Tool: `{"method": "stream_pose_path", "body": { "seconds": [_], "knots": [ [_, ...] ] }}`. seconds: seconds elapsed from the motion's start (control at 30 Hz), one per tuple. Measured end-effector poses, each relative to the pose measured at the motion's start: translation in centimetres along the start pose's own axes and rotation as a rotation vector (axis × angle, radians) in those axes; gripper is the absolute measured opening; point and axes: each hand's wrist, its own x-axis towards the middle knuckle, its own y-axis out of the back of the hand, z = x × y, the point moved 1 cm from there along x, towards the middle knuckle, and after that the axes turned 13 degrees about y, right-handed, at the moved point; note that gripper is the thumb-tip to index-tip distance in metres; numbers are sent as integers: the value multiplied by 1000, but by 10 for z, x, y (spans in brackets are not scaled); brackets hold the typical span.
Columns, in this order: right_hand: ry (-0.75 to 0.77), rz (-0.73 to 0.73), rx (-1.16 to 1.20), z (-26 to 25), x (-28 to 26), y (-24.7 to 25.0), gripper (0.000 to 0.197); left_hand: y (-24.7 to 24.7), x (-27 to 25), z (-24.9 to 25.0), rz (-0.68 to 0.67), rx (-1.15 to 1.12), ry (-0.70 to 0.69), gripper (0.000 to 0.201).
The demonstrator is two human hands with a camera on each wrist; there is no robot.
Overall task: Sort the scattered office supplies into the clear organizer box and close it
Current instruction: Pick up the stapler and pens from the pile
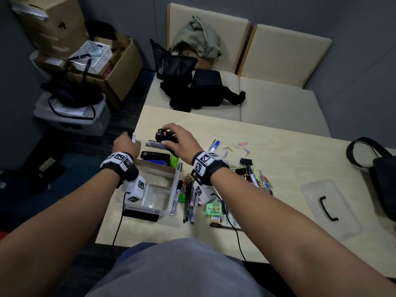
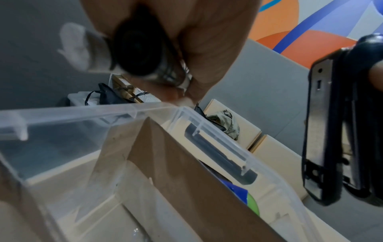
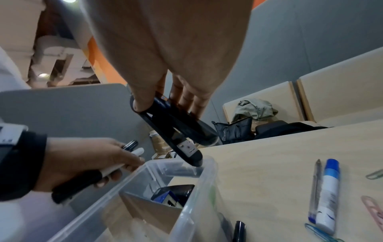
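The clear organizer box (image 1: 174, 185) stands open at the table's left edge, split by brown card dividers (image 2: 186, 172). Its far compartment holds a black item (image 1: 154, 155), a blue one and a green one (image 1: 174, 161). My right hand (image 1: 171, 136) grips a black stapler (image 1: 166, 136) just above the box's far end (image 3: 205, 165); the same stapler (image 3: 174, 131) shows in the right wrist view. My left hand (image 1: 126, 142), at the far-left corner, holds a black marker (image 2: 136, 47) and a white-tipped pen (image 3: 132, 153).
Markers (image 1: 188, 200), paper clips (image 1: 263, 181), a binder clip (image 1: 246, 161), a blue-capped pen (image 1: 215, 145) and green items (image 1: 212, 209) lie right of the box. The clear lid (image 1: 342, 221) with black handle lies far right, near a black bag (image 1: 381, 174). A sofa (image 1: 278, 99) stands behind.
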Motion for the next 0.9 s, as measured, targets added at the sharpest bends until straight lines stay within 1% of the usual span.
{"method": "stream_pose_path", "body": {
  "seconds": [0.07, 0.23, 0.37, 0.47, 0.53, 0.73, 0.9],
  "knots": [
    [3, -51, -80, -2, 8, -12, 37, 0, 5, -4, -18, -17, -1, 36],
    [18, -214, -343, -7, 25, -42, 42, -3, 9, -12, -27, -90, -44, 35],
    [-16, -281, -415, -2, 29, -59, 37, -2, 9, -15, -46, -131, -37, 32],
    [26, -357, -490, 2, 29, -73, 38, -2, 9, -17, -48, -158, -37, 29],
    [56, -376, -535, 5, 30, -79, 36, -2, 9, -18, -47, -164, -42, 29],
    [139, -348, -691, 11, 32, -86, 33, -1, 10, -19, -63, -157, -40, 29],
    [178, -367, -641, 20, 29, -86, 38, 0, 9, -19, -59, -152, -58, 27]
  ]
}}
